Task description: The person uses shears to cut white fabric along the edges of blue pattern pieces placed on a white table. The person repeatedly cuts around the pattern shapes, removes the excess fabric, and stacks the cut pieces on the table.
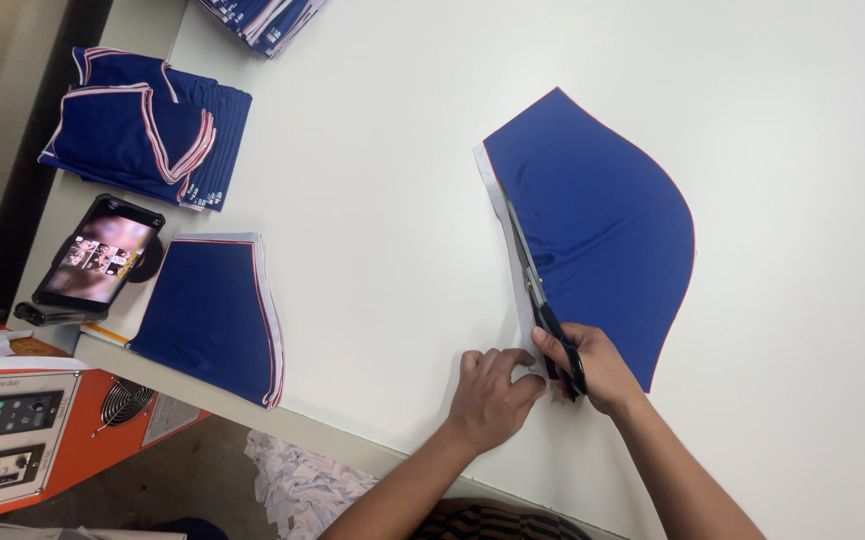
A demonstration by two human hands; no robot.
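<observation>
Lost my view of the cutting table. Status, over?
Right hand grips scissors, blades along the white edge strip. Left hand pins the strip's near end. Blue fabric piece flat on table. Nothing across the blades' path.

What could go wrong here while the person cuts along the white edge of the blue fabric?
1. The left hand presses the white strip right beside the scissors held by the right hand; fingers could be nicked.
2. The blades lie close to the blue fabric piece, so a slip might cut into it.
</observation>
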